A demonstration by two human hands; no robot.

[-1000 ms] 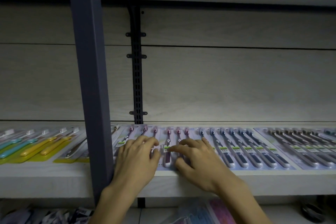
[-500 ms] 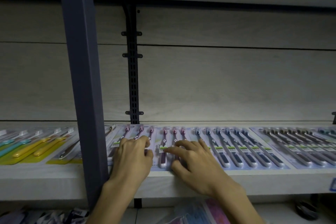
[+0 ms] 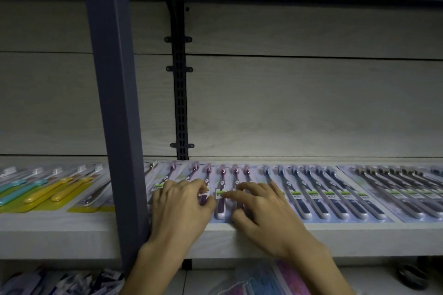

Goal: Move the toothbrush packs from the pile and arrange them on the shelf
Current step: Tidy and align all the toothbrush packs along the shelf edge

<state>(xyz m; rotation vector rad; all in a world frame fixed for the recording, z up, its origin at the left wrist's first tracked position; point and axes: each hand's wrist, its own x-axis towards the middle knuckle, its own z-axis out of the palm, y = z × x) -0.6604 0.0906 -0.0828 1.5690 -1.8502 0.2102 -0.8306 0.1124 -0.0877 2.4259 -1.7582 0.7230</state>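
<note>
Dim light, head view looking along a pale wood-grain shelf (image 3: 72, 235) with a matching panelled back wall. A grey-blue metal upright post (image 3: 112, 103) stands at the shelf's front edge, left of centre; a black slotted bracket rail (image 3: 181, 108) runs down the back wall behind it.

Blister packs of toothbrushes lie flat in a row across the shelf, brush heads toward the wall, handles toward the front edge. Left of the post: yellow-backed packs with teal and yellow handled brushes (image 3: 43, 193). Centre: pale card packs of purple-handled toothbrushes (image 3: 221, 189). Just to the right of them: packs of dark blue-handled toothbrushes (image 3: 318, 194), then packs of grey-brown handled toothbrushes (image 3: 395, 189) running out of frame. Packs sit edge to edge, some slightly overlapping.

Left hand (image 3: 179, 206) rests palm-down on the purple-handled packs right beside the post, fingers curled at the tips and pressing on the pack surface; whether they pinch anything cannot be told. Right hand (image 3: 266, 211) lies on the neighbouring purple-handled pack, fingers spread and loosely bent, index tip on the green label strip, thumb at the pack's near edge by the shelf front. The two hands are close, nearly touching.

Below the shelf: a jumble of further packs (image 3: 72, 282) at lower left and a pink and blue plastic-wrapped bundle (image 3: 271, 280) between the forearms, blurred.
</note>
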